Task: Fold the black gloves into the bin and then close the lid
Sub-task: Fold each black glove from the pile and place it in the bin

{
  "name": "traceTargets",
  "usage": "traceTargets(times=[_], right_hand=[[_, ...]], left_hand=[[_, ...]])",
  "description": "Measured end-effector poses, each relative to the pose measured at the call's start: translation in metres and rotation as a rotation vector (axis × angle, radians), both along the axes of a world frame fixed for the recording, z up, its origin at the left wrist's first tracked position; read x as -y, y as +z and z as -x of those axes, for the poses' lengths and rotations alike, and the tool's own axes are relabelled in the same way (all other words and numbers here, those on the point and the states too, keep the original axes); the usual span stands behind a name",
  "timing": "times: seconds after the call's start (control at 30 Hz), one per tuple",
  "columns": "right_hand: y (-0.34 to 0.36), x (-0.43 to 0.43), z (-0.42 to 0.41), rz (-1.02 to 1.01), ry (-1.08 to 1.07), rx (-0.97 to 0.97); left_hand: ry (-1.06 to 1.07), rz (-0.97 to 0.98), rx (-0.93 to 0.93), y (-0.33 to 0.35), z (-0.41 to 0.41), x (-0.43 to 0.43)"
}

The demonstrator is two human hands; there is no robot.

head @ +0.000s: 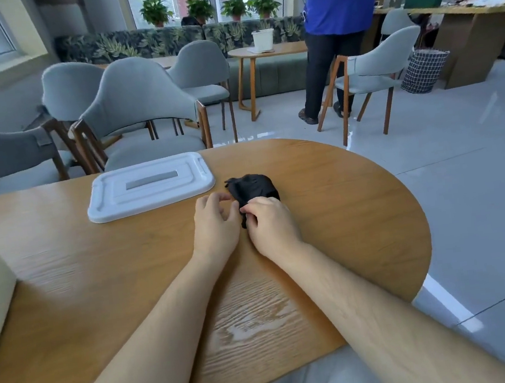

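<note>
Black gloves (252, 186) are sitting bunched on the wooden table (342, 212), just right of the white lid (149, 186), parked flat for later; right hand (269, 222) is pinching their near edge, probably starting a fold, left hand (215, 224) hovering alongside, fingers loosely curled, gripping nothing

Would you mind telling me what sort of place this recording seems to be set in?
Probably a café or office lounge: grey upholstered chairs round wooden tables, a leaf-patterned bench under a window lined with potted plants, and a counter at the far right.
</note>
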State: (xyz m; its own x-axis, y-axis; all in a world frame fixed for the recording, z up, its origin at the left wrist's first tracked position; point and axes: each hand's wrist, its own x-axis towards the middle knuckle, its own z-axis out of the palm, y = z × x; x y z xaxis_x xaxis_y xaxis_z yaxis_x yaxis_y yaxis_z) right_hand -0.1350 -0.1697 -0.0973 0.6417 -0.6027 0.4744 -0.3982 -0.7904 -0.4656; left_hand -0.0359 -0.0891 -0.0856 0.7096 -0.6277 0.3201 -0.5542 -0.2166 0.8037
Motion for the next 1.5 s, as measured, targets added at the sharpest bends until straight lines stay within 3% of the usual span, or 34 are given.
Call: traceTargets(times=[0.33,0.5,0.6,0.67,0.83,0.9,0.97,1.07,1.17,1.27,1.4,1.5], right_hand=[[0.006,-0.098,-0.051,0.001,0.315,-0.033],[0.028,-0.075,-0.06,-0.195,0.075,0.079],[0.025,-0.058,-0.071,-0.248,-0.068,-0.147],[0.018,-0.058,-0.075,-0.269,-0.052,-0.217],[0.016,-0.062,-0.069,-0.42,0.151,0.115],[0.018,-0.061,-0.064,-0.369,0.219,0.18],[0.021,-0.062,-0.063,-0.206,0.276,0.234],[0.026,-0.067,-0.066,-0.005,0.365,0.242],[0.026,-0.074,-0.067,0.05,0.513,0.148],[0.022,-0.08,-0.06,-0.007,0.556,0.071],[0.024,-0.085,-0.055,0.055,0.467,0.035],[0.02,-0.092,-0.055,-0.036,0.376,-0.053]], left_hand=[[0.101,-0.063,0.103,-0.001,-0.062,-0.112],[0.144,-0.103,0.026,-0.002,-0.07,-0.12],[0.141,-0.098,0.032,-0.001,-0.069,-0.116],[0.132,-0.097,0.043,-0.002,-0.069,-0.117],[0.086,-0.071,0.098,-0.004,-0.068,-0.117],[0.066,-0.028,0.081,-0.002,-0.066,-0.117],[0.067,0.029,-0.018,0.003,-0.064,-0.119],[-0.032,0.217,-0.426,0.015,-0.058,-0.122],[-0.129,0.33,-0.685,0.018,-0.057,-0.126],[-0.085,0.354,-0.731,0.013,-0.062,-0.127],[-0.029,0.362,-0.756,0.006,-0.071,-0.127],[-0.003,0.363,-0.734,0.005,-0.07,-0.128]])
